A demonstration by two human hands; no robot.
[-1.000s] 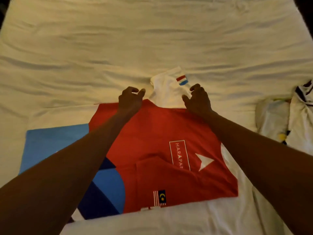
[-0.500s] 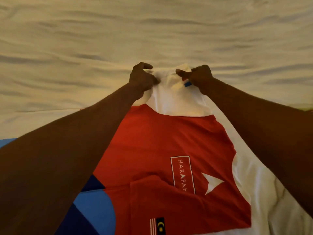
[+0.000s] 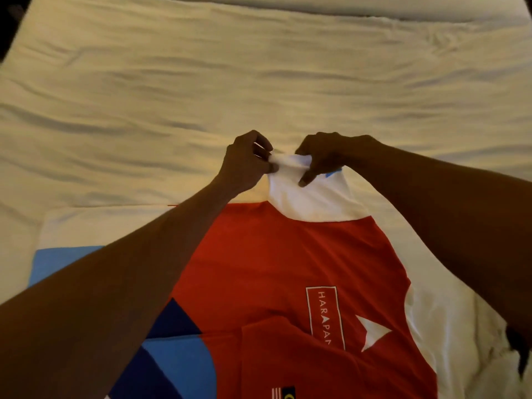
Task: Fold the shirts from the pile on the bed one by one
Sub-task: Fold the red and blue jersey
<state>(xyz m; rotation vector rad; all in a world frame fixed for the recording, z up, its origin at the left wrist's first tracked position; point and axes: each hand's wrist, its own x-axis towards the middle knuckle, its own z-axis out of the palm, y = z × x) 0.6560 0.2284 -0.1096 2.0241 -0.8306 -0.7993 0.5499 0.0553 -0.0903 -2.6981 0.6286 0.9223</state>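
Note:
A red, white and blue shirt (image 3: 276,263) lies spread on the bed in front of me, with a white-outlined word box and a white triangle printed on the red part. Its white sleeve (image 3: 311,197) points away from me at the shirt's far edge. My left hand (image 3: 247,162) pinches the sleeve's end from the left. My right hand (image 3: 325,156) pinches the same end from the right, with a thumb pressed on the white cloth. The sleeve end is lifted and bunched between the two hands.
The cream bed sheet (image 3: 259,82) stretches wrinkled beyond the shirt, out to the far edge of the bed. White crumpled cloth (image 3: 475,349) lies at the lower right, beside my right forearm. Dark floor shows at the top left corner (image 3: 11,21).
Both hands went from resting at the red edge to the white sleeve's tip, took hold of it, and now draw its end together and raise it.

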